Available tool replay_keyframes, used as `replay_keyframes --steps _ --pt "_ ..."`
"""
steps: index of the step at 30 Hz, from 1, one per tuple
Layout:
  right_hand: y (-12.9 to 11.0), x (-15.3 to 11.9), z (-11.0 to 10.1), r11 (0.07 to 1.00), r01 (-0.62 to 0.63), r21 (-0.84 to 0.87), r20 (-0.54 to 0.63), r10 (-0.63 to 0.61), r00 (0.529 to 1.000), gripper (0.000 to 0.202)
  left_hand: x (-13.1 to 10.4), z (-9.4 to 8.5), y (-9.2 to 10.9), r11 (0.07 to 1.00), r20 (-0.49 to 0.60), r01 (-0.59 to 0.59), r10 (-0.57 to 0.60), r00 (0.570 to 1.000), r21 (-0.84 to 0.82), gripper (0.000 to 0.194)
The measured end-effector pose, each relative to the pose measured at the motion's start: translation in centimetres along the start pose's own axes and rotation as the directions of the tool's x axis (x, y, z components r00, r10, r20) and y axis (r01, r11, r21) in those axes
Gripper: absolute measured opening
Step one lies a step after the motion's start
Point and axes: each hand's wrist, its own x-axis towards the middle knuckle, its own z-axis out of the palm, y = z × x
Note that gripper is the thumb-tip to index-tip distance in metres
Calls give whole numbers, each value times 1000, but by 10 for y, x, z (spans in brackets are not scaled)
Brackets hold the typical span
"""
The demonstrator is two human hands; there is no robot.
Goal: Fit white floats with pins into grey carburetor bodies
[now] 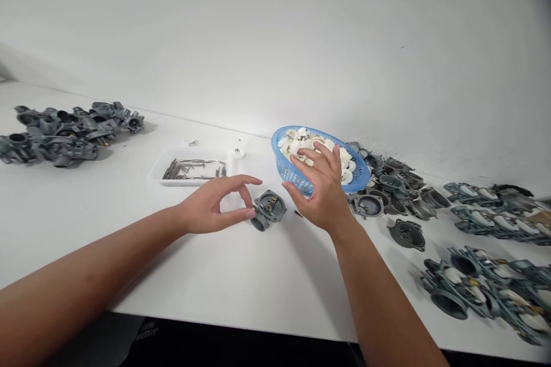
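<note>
A grey carburetor body (275, 206) with brass jets lies on the white table. At its left edge, my left hand (210, 203) brings thumb and middle finger together on the body, while the index finger stretches free above. My right hand (322, 186) is in front of the blue plastic basket (293, 175), its fingers spread and nothing visible between them. White plastic carburetor floats (329, 146) fill the basket. Behind my left hand stands a shallow white tray (155, 175) with thin metal pins (189, 167). A single white float (237, 153) lies by the tray's right corner.
Carburetor bodies (64, 132) are heaped at the back left. Dark float bowls (398, 183) pile up right of the basket, with one bowl (408, 235) nearer. Rows of carburetors with white floats (486, 287) line the right side. A wall rises behind.
</note>
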Motion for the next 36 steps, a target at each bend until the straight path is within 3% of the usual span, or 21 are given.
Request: replay_keyframes --steps 4,9,14,18,21,24,27,30,33,36 --pt "-39 -1 2 979 192 68 -20 -191 981 40 3 -7 -11 996 -189 -81 87 978 38 63" --pt "-63 -7 8 946 298 125 -24 -297 955 44 8 -18 -25 943 -327 -332 323 888 30 66" --pt "-63 -9 19 942 311 124 34 -317 948 45 11 -11 -20 925 -397 -354 276 875 -137 46" --pt "-65 -9 23 941 304 146 75 -317 946 47 12 -1 -17 928 -466 -345 245 850 -141 24" --pt "-68 -8 23 937 293 190 37 -305 952 44 12 0 -16 956 -467 -263 176 867 -129 27" --pt "-67 -6 21 931 261 255 -106 -242 965 23 11 -4 -14 979 -486 -186 125 865 -79 30" --pt "-60 -3 18 935 183 305 -202 -124 971 26 10 -8 -13 985 -445 -167 167 880 39 32" --pt "-52 -2 15 930 90 356 -116 -52 992 37 9 -10 -11 960 -337 -234 274 901 153 39" --pt "-48 -3 14 895 19 446 10 -26 1000 30 10 -8 -10 930 -284 -304 354 891 205 41" --pt "-48 -4 15 866 16 500 25 -33 999 20 11 -5 -10 920 -282 -327 380 881 217 38"
